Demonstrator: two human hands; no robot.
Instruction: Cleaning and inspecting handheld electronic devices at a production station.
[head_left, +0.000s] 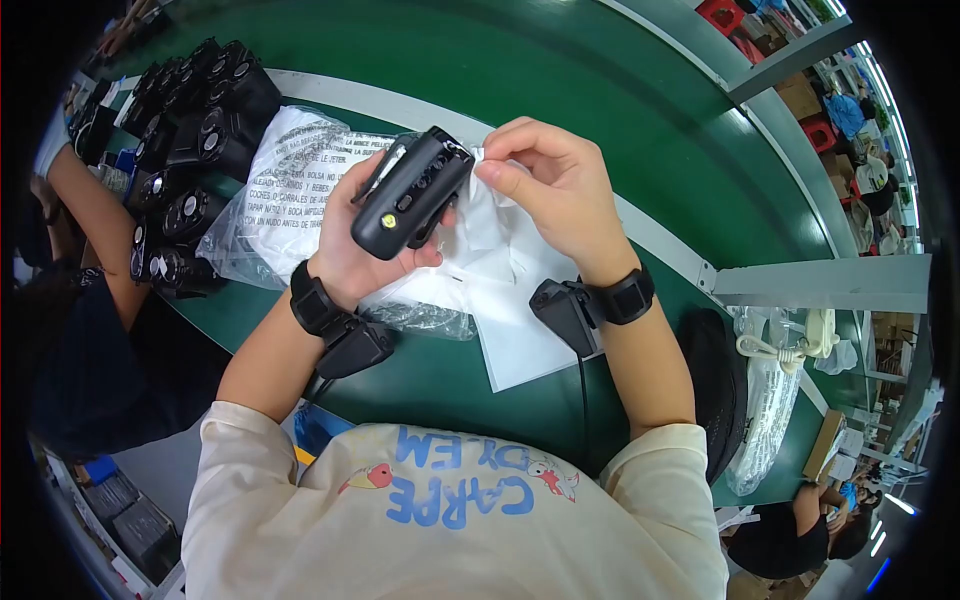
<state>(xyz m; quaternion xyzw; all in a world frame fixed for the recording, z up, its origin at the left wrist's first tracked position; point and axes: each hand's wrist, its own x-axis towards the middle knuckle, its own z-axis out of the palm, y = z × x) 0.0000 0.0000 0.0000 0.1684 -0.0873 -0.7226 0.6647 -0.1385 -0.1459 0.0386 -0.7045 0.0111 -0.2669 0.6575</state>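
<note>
My left hand [350, 225] is wrapped round a black handheld device [408, 195] with rounded ends, a side clip or strap, and a small yellow-green round sticker. It is tilted, its far end leaning to the right. Beside that far end, my right hand [555, 190] is closed, thumb and forefinger pinching a thin white sheet [487, 215] that hangs down next to the device. Whether it is cloth or paper I cannot tell. Beneath both hands lie a printed clear plastic bag [290, 185] with white material inside and a flat white sheet [525, 345].
Many similar black devices [205, 140] stand crowded on the green table [350, 50] at the left. Another person's arm [100, 200] is beside them. At right are a grey metal post [820, 285], a black mesh item [720, 390], a bagged white item [765, 430] and a coiled cable [785, 352].
</note>
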